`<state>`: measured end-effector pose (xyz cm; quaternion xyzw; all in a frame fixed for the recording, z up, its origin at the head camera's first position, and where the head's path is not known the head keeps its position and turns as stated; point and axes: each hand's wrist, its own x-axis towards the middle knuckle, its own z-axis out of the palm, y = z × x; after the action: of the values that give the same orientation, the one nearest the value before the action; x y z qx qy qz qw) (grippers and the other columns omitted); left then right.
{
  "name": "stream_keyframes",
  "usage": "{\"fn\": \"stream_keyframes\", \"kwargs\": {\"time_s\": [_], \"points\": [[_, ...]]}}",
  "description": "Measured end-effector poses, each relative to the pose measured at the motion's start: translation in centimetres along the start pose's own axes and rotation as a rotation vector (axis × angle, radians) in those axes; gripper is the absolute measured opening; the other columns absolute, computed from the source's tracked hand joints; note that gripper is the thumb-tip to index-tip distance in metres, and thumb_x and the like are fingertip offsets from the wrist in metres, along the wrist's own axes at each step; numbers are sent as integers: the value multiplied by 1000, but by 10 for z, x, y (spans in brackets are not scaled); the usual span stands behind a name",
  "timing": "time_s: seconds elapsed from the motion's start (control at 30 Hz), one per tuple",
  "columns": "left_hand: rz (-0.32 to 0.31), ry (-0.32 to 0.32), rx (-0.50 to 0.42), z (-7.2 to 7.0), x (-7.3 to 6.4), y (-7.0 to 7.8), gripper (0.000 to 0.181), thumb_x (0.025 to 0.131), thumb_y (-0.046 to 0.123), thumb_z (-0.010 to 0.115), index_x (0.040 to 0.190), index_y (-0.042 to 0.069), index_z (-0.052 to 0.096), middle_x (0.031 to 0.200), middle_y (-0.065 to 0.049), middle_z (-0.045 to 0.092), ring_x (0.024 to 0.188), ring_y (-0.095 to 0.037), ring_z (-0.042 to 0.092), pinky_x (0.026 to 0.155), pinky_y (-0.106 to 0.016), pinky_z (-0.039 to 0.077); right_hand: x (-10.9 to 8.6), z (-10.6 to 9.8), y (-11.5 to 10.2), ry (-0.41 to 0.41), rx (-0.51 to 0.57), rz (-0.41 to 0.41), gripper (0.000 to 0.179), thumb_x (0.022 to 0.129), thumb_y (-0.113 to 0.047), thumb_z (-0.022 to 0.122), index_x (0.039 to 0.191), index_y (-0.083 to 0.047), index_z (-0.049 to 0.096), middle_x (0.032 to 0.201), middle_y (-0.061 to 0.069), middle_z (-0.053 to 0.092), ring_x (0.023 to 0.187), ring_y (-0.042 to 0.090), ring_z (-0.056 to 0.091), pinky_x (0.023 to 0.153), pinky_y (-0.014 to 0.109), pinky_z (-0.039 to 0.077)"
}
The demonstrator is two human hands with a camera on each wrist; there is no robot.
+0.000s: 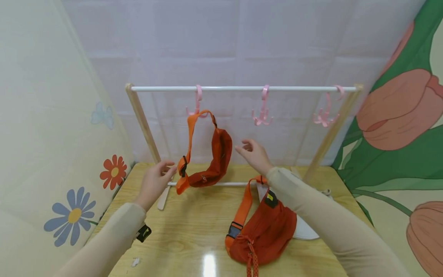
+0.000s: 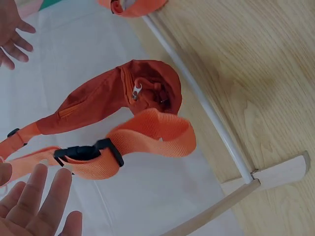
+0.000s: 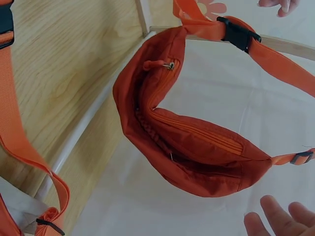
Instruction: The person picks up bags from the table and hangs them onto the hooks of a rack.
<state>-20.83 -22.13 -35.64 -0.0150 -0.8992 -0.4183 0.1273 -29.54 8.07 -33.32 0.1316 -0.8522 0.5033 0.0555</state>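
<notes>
An orange-red waist bag [image 1: 221, 152] hangs by its orange strap [image 1: 191, 132] from the left pink hook [image 1: 198, 102]. My left hand [image 1: 156, 182] is beside the strap's black buckle [image 2: 88, 153], its fingers extended; whether the fingertips touch the strap cannot be told. To the right of the bag, my right hand [image 1: 255, 156] is held in the air with loosely bent fingers and nothing in them. In the right wrist view, the bag's zipped body [image 3: 162, 123] is apart from the fingers. A second, larger orange-red waist bag [image 1: 264, 234] lies on the table under my right forearm.
The hooks hang from a white rail [image 1: 228, 89] on a wooden-legged rack. Two more pink hooks [image 1: 263, 113] are further right. A white item [image 1: 306, 231] lies partly hidden behind the second bag. A lower white bar [image 3: 74, 137] crosses above the wooden table [image 1: 187, 231].
</notes>
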Motion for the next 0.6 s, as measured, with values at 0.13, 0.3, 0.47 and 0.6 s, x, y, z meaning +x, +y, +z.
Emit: {"fn": "stream_keyframes", "kwargs": {"time_s": [0.13, 0.3, 0.47, 0.6], "points": [[22, 1, -2, 4, -5, 3, 27, 98, 21, 60, 116, 2, 65, 97, -16, 71, 77, -24, 67, 65, -32, 50, 0, -2, 5, 3, -6, 9, 47, 95, -25, 63, 128, 8, 53, 114, 27, 62, 107, 37, 58, 89, 46, 48], [49, -17, -32, 12, -10, 4, 24, 98, 20, 61, 113, 2, 67, 96, -17, 70, 72, -24, 66, 58, -30, 49, -2, -4, 10, 3, -1, 18, 49, 95, -26, 64, 129, 7, 53, 115, 27, 61, 109, 37, 57, 91, 47, 47], [54, -22, -54, 18, -14, 0, 23, 98, 18, 61, 113, 1, 67, 95, -13, 69, 75, -28, 66, 60, -29, 50, -5, -7, 13, 2, -8, 22, 49, 95, -25, 64, 129, 8, 52, 116, 27, 60, 109, 38, 56, 92, 48, 46], [41, -34, -55, 23, -17, -4, 26, 98, 20, 61, 115, 1, 66, 95, -14, 69, 75, -25, 66, 62, -30, 50, -6, -8, 17, -8, -7, 33, 50, 96, -25, 63, 130, 9, 51, 118, 28, 59, 111, 39, 55, 93, 48, 46]]}}
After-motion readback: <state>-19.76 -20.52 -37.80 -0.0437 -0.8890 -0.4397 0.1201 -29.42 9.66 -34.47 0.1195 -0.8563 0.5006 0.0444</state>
